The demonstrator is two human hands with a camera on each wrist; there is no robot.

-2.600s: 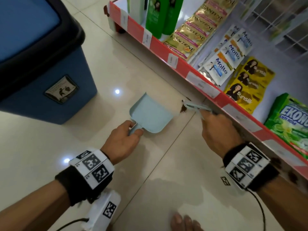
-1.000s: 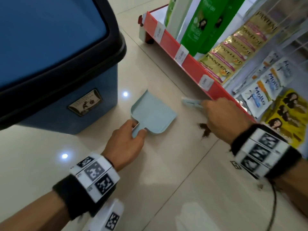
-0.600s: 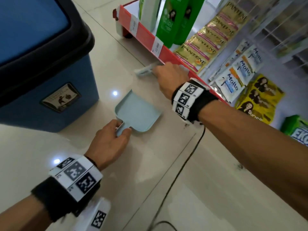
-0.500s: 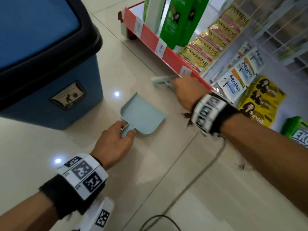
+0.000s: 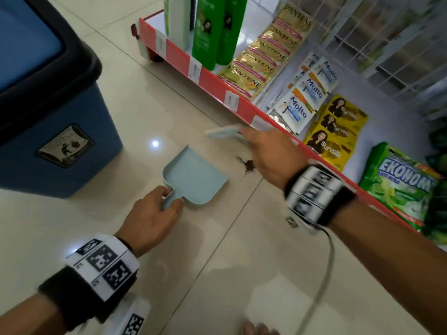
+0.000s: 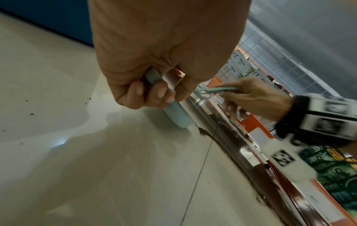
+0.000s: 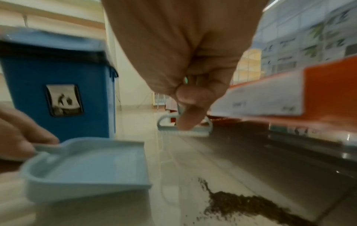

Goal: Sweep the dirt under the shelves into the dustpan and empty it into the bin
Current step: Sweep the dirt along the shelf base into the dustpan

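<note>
A pale blue dustpan [image 5: 193,178] [image 7: 86,166] lies flat on the tiled floor, empty, its mouth toward the shelf. My left hand [image 5: 151,217] [image 6: 154,88] grips its short handle. My right hand [image 5: 268,154] [image 7: 189,97] holds a small pale blue brush [image 5: 223,131] [image 7: 185,130] [image 6: 216,91], whose head is off the floor beyond the pan. Brown dirt [image 5: 248,165] [image 7: 245,203] sits in a small pile on the floor right of the pan's mouth. More dirt [image 6: 228,146] runs in a line along the shelf base. The blue bin [image 5: 48,122] [image 7: 59,97] stands left of the pan.
The red-edged bottom shelf [image 5: 208,83] runs diagonally from the far centre to the right, loaded with shampoo bottles [image 5: 205,32] and sachet packs [image 5: 336,134]. A wrist cable [image 5: 324,274] trails over the floor. Toes [image 5: 256,330] show at the bottom edge.
My right hand swung the brush far along the shelf base, then drew it back toward me. The dirt pile now lies near the pan's mouth. My left hand has kept hold of the dustpan handle.
</note>
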